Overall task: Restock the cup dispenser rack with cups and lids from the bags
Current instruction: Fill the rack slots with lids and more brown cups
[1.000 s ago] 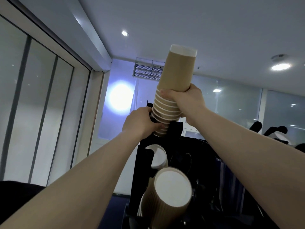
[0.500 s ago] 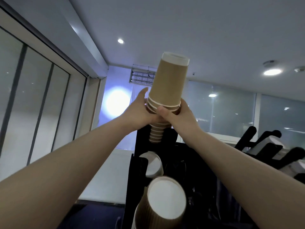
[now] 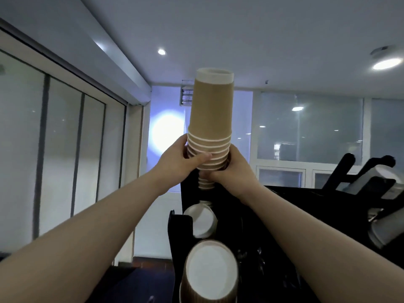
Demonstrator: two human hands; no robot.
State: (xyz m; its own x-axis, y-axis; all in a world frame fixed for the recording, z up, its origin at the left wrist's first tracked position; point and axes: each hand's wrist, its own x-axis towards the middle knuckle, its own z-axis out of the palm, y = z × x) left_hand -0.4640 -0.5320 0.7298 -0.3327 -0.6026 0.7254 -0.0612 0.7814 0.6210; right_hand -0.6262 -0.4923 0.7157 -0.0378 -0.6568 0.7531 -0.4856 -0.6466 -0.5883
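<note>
Two hands, the left hand (image 3: 181, 159) and the right hand (image 3: 235, 171); one upside-down stack of brown cups (image 3: 210, 125); one black dispenser rack (image 3: 284, 215); two cup bottoms (image 3: 202, 219) in its near tubes.

Matt brown paper cups (image 3: 210, 114)
</note>
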